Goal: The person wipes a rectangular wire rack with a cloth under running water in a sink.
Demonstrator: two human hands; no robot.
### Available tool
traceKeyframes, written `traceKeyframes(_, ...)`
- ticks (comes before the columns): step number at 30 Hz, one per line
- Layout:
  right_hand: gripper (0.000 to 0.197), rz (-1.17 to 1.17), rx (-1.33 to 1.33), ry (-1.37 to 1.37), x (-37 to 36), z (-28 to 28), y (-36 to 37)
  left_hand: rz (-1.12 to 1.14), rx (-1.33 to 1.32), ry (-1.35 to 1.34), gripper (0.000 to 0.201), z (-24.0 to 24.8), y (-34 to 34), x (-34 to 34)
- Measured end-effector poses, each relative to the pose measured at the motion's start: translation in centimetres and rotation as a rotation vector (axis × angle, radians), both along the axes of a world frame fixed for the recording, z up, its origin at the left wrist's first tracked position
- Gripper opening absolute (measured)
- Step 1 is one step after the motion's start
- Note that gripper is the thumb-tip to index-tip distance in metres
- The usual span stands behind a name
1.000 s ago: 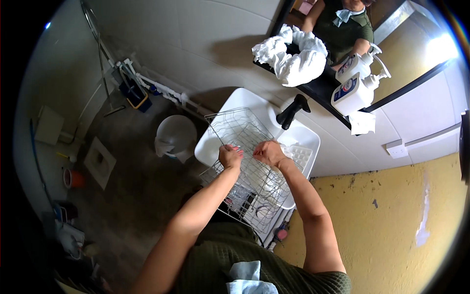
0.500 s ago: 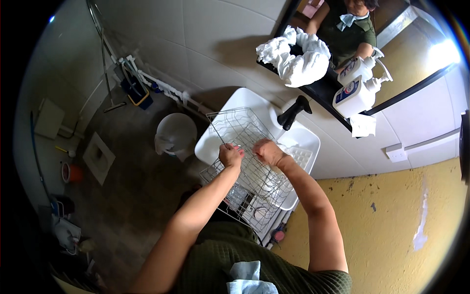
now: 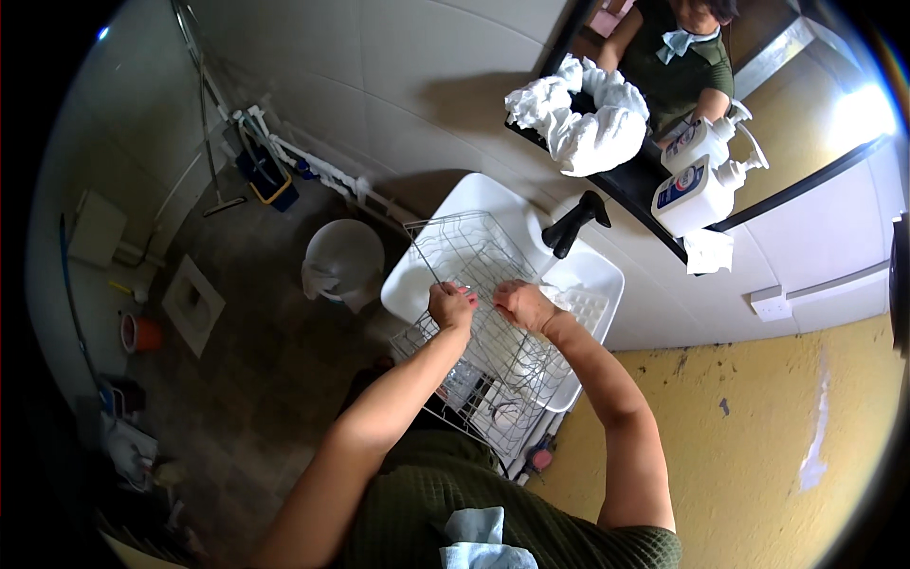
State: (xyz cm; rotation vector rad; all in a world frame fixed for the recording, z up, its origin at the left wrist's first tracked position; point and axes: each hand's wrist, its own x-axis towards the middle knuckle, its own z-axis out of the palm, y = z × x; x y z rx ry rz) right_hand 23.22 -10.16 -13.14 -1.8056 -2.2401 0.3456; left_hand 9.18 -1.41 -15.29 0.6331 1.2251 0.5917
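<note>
at the left, an orange bucket (image 3: 142,333) and then a white bucket (image 3: 353,248) stand on the floor. right of them, a wire rack (image 3: 495,349) lies across a white sink (image 3: 462,197), its long axis slanting from the far upper left down to the near lower right. the narrow far end points to the back wall; the near end juts past the sink's front edge, close to the person's body. the left hand (image 3: 451,305) is at the rack's left side, fingers curled closed on its wires. the right hand (image 3: 524,306) is just beside it, apart from it, fingers bent down together at the wires about the rack's middle; their tips are hidden, so i cannot tell whether they grip one. farther right are a black tap (image 3: 574,224) and, in the sink, a white dimpled tray (image 3: 585,305).
</note>
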Motion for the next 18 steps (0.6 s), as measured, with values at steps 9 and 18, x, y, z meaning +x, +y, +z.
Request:
traceKeyframes(9,0.01,-0.204,-0.06,0.047,1.3,-1.0,0.3,0.009,-0.003,-0.023,0.019,0.7,0.0,-0.1)
traceKeyframes(18,0.01,-0.443,-0.1,0.143,2.7,-3.7,4.3,0.016,-0.008,-0.035,0.02,0.4,0.0,-0.1)
